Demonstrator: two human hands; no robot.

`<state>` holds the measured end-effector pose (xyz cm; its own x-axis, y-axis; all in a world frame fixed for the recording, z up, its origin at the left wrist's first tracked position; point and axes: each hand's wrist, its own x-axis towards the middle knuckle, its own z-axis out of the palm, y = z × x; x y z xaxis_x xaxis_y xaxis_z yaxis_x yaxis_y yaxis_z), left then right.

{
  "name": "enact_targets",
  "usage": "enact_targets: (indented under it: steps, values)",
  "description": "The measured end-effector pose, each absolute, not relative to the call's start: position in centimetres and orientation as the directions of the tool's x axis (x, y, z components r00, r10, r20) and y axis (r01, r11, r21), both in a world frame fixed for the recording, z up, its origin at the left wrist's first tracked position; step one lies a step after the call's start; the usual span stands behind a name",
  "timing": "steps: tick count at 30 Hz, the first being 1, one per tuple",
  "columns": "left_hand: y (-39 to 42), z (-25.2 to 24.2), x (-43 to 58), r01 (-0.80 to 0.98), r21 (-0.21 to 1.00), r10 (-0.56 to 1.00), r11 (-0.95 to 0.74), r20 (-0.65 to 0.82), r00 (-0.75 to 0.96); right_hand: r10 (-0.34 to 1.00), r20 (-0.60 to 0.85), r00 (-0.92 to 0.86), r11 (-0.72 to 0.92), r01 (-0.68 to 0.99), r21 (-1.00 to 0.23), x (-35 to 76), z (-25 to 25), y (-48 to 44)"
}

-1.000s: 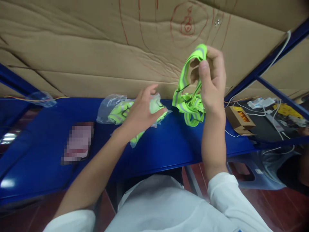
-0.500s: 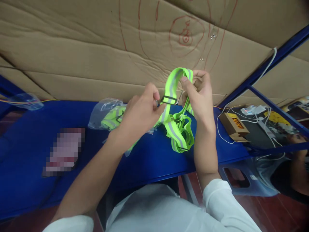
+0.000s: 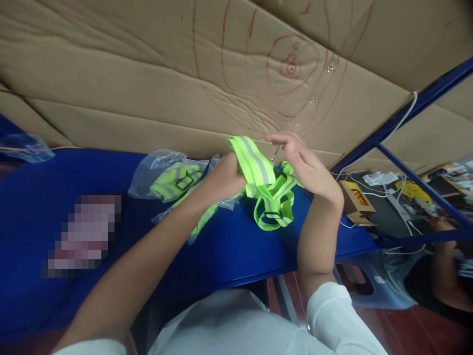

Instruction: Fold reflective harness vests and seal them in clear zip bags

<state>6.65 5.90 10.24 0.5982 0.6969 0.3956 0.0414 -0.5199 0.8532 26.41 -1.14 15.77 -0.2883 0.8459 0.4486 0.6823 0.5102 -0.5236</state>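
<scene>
- The left hand (image 3: 226, 176) is clenched around one end of a neon-yellow reflective strap (image 3: 265, 193), just above the far edge of the blue tabletop (image 3: 229, 246).
- The strap's loops hang down and touch the tabletop near that far edge.
- The right hand (image 3: 308, 167) rests against the strap with its fingers (image 3: 283, 140) stretched out; I cannot tell whether it grips.
- Clear bags (image 3: 172, 175) of more straps lie just left of the left hand.
- A cardboard sheet (image 3: 148, 74) stands behind the tabletop.

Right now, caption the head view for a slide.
Left hand grips a reflective strap, right hand at its loops, above blue table and bagged straps.
</scene>
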Motion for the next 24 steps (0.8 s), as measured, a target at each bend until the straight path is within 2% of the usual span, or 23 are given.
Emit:
enact_targets:
  steps: [4, 7, 9, 11, 12, 14, 16, 17, 19, 21, 24]
  values:
    - [5.8, 10.7, 6.6, -0.249, 0.897, 0.707, -0.365, 0.441, 0.553, 0.906, 0.172, -0.387, 0.411, 0.707, -0.575, 29.4, 15.3, -0.4]
    - [6.0, 11.1, 6.2, -0.312, 0.891, 0.664, -0.33, 0.454, 0.593, 0.916, 0.162, -0.368, 0.39, 0.716, -0.579, 29.9, 15.3, -0.5]
    - [6.4, 11.7, 5.1, -0.253, 0.888, 0.614, -0.384, 0.45, 0.648, 0.923, 0.248, -0.295, 0.385, 0.735, -0.558, 29.6, 15.7, -1.1]
    - [6.6, 12.6, 3.4, -0.075, 0.864, 0.62, -0.498, 0.416, 0.666, 0.903, 0.38, -0.2, 0.377, 0.791, -0.481, 28.9, 16.2, -1.9]
    - [6.5, 13.1, 2.6, 0.067, 0.822, 0.669, -0.565, 0.409, 0.62, 0.881, 0.444, -0.163, 0.366, 0.828, -0.423, 28.5, 16.5, -2.3]
    - [5.8, 14.2, 1.3, 0.415, 0.662, 0.781, -0.624, 0.498, 0.377, 0.835, 0.535, -0.133, 0.337, 0.891, -0.304, 27.6, 16.9, -3.0]
    - [4.5, 15.0, 0.9, 0.593, 0.481, 0.707, -0.646, 0.671, 0.225, 0.812, 0.561, -0.162, 0.337, 0.915, -0.223, 26.6, 17.2, -3.7]
    - [3.8, 15.2, 1.0, 0.599, 0.399, 0.634, -0.694, 0.733, 0.247, 0.811, 0.553, -0.191, 0.352, 0.914, -0.202, 26.1, 17.3, -4.0]
    - [2.8, 15.2, 1.7, 0.5, 0.276, 0.507, -0.821, 0.755, 0.416, 0.812, 0.525, -0.256, 0.401, 0.898, -0.182, 25.2, 17.4, -4.5]
    - [2.5, 14.6, 2.5, 0.407, 0.242, 0.45, -0.881, 0.693, 0.563, 0.813, 0.498, -0.302, 0.435, 0.883, -0.176, 24.5, 17.4, -4.8]
    - [3.0, 13.5, 3.3, 0.36, 0.254, 0.436, -0.897, 0.63, 0.642, 0.791, 0.512, -0.336, 0.472, 0.866, -0.161, 24.0, 17.2, -4.8]
